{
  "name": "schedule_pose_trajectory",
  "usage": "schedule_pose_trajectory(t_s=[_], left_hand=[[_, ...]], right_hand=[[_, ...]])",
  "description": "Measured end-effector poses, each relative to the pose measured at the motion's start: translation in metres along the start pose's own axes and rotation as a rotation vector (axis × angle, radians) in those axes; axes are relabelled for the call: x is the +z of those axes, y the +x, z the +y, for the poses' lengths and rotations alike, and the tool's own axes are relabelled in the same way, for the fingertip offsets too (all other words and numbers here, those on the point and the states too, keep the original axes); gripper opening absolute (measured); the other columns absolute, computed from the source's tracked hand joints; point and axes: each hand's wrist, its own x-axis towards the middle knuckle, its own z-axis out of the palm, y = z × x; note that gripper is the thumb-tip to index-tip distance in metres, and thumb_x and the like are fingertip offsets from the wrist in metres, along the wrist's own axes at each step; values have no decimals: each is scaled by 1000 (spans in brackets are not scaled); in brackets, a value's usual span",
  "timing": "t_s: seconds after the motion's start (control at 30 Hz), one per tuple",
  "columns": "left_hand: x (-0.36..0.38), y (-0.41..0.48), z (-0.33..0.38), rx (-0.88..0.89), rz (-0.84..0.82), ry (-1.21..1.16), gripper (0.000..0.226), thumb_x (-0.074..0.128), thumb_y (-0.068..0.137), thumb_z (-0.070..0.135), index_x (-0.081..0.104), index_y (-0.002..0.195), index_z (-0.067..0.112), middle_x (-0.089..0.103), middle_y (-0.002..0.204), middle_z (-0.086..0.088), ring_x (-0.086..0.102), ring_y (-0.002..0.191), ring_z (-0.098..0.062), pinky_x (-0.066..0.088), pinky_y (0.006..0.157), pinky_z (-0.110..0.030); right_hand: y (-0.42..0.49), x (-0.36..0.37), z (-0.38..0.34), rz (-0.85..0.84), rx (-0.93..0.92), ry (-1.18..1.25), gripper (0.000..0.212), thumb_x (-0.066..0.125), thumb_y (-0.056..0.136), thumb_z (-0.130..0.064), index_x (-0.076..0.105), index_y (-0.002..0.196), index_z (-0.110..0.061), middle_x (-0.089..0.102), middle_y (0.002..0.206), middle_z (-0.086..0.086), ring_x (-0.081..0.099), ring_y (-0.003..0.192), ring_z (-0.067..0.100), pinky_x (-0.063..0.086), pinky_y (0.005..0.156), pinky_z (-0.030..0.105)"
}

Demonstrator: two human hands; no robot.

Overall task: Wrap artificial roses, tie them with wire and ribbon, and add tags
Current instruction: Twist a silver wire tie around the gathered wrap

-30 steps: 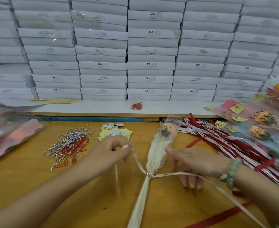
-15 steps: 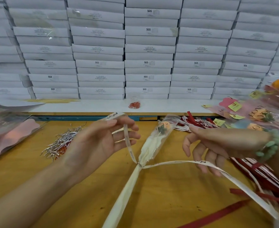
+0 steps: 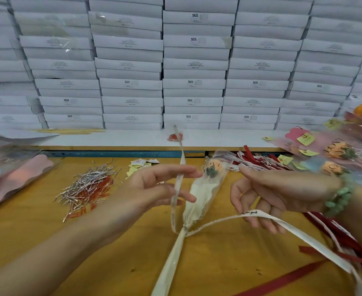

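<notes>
A single orange artificial rose (image 3: 213, 166) lies in a clear and cream cone wrap (image 3: 199, 197) on the wooden table (image 3: 218, 259), head pointing away from me. A cream ribbon (image 3: 259, 216) is tied round the wrap's neck. Its left end rises upright through the fingers of my left hand (image 3: 154, 189), which pinches it just left of the wrap. Its right end runs across the hanging fingers of my right hand (image 3: 282, 193) and trails off to the lower right. My right hand hovers right of the wrap, fingers loose, with a green bead bracelet on the wrist.
A heap of silver and red wire ties (image 3: 88, 189) lies to the left, and paper tags (image 3: 141, 165) sit behind my left hand. Red and white ribbons (image 3: 261, 163) and finished wrapped roses (image 3: 336, 150) fill the right. Pink wrap sheets (image 3: 15, 174) lie far left. Stacked white boxes (image 3: 195, 82) wall the back.
My right hand lifted off the table and now hangs in the air with the ribbon across its fingers. My left hand raised its ribbon end higher, so it now stands upright.
</notes>
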Motion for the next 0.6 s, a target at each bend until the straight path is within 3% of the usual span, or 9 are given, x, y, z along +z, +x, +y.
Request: schedule_pose_trajectory(t_s=[0.13, 0.2, 0.27, 0.33, 0.43, 0.53, 0.6], left_hand=[[10, 5, -13, -103, -45, 64, 43, 70, 86, 14, 65, 121, 38, 66, 125, 11, 69, 72, -14, 56, 71, -23], [18, 7, -21, -140, -63, 55, 45, 80, 75, 31, 66, 117, 43, 74, 100, 6, 64, 59, -10, 54, 61, -22], [26, 9, -31, -152, -19, 56, 41, 81, 67, 41, 70, 107, 44, 68, 67, 6, 57, 49, -6, 49, 51, -18], [34, 9, -40, -128, 3, 55, 28, 77, 71, 44, 74, 97, 38, 62, 58, 9, 49, 42, -3, 42, 46, -14], [37, 4, -46, -85, -28, 19, 25, 65, 86, 47, 76, 96, 27, 75, 79, 5, 40, 38, -1, 37, 47, -11], [32, 0, -49, -87, -22, -60, 32, 57, 93, 47, 75, 97, 21, 76, 100, -4, 37, 38, -2, 33, 46, -12], [30, 1, -51, -105, -3, -130, 35, 55, 92, 47, 75, 96, 19, 75, 102, -8, 36, 38, -2, 28, 48, -18]], right_hand=[[15, 7, 2, 97, -168, 174, 64, 34, 87, -68, 64, 89, -12, 62, 74, 10, 60, 55, 13, 49, 43, 21], [23, 12, 3, 92, -268, 228, 63, 41, 84, -69, 64, 95, -11, 62, 77, 11, 60, 57, 14, 47, 40, 20], [30, 18, 5, 76, -343, 267, 67, 49, 81, -72, 62, 104, -10, 63, 85, 12, 60, 62, 15, 43, 36, 19], [37, 25, 8, 114, -388, 292, 71, 49, 79, -73, 60, 112, -11, 65, 98, 14, 62, 68, 18, 43, 38, 20], [45, 35, 9, 274, -450, 255, 73, 32, 81, -70, 51, 132, -21, 64, 122, 6, 64, 91, 19, 54, 62, 29], [49, 36, 12, 493, -542, 192, 68, 23, 86, -69, 35, 144, -35, 57, 135, -11, 57, 116, 8, 46, 94, 37], [52, 34, 16, 673, -615, 259, 62, 31, 86, -61, 35, 143, -35, 54, 138, -13, 53, 123, 5, 41, 104, 40]])
